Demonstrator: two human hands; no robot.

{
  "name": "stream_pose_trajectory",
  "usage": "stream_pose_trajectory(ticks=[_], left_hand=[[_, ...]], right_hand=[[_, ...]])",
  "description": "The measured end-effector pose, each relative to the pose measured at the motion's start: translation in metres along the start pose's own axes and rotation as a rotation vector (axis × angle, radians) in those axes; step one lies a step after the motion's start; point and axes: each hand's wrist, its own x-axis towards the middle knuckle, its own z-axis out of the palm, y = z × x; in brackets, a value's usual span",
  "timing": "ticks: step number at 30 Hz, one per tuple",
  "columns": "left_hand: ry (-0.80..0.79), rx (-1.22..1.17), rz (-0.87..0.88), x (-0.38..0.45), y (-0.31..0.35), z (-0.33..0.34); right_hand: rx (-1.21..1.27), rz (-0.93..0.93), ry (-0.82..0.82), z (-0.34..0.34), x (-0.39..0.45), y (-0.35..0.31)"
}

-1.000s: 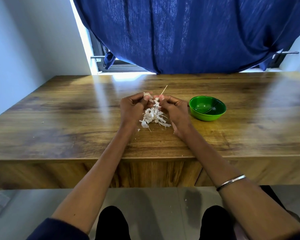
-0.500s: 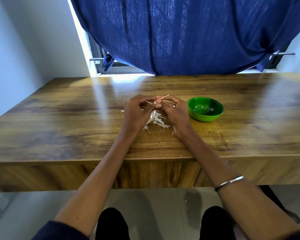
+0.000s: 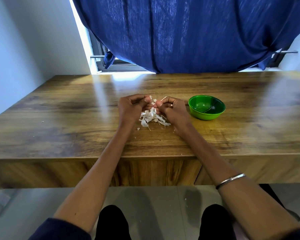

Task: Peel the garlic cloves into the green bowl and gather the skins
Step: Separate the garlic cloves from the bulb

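A heap of white garlic skins lies on the wooden table between my two hands. My left hand and my right hand meet just above the heap, fingers curled, pinching a small garlic piece with skin between their fingertips. A thin pale stick pokes out from my right hand's fingers. The green bowl stands on the table just right of my right hand; its inside looks bare.
A blue curtain hangs over the window behind the table's far edge. Small skin flakes lie scattered on the table near the heap and on the floor by my knees.
My hands drew together over the heap, then parted slightly, so more of the skins shows between them. The view shifted a little.
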Motion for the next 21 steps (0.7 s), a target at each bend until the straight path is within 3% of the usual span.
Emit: stream_pose_trajectory(ticks=[3, 6, 11, 16, 21], left_hand=[[0.062, 0.136, 0.081, 0.0009, -0.0033, -0.0012], [0.045, 0.22, 0.142, -0.0009, -0.0027, -0.0005], [0.024, 0.223, 0.19, -0.0029, 0.0025, 0.002], [0.016, 0.172, 0.18, -0.003, 0.0046, 0.0018], [-0.054, 0.078, 0.133, -0.0028, 0.0051, 0.0024]], right_hand=[[-0.417, -0.263, 0.113, 0.0029, -0.0047, 0.0038], [-0.539, -0.281, 0.155, 0.0033, -0.0073, 0.002], [-0.437, -0.368, 0.228, 0.0034, -0.0056, 0.0026], [-0.317, -0.417, 0.126, 0.0087, -0.0074, -0.0001], [-0.212, -0.414, 0.152, 0.0044, -0.0075, -0.0019]])
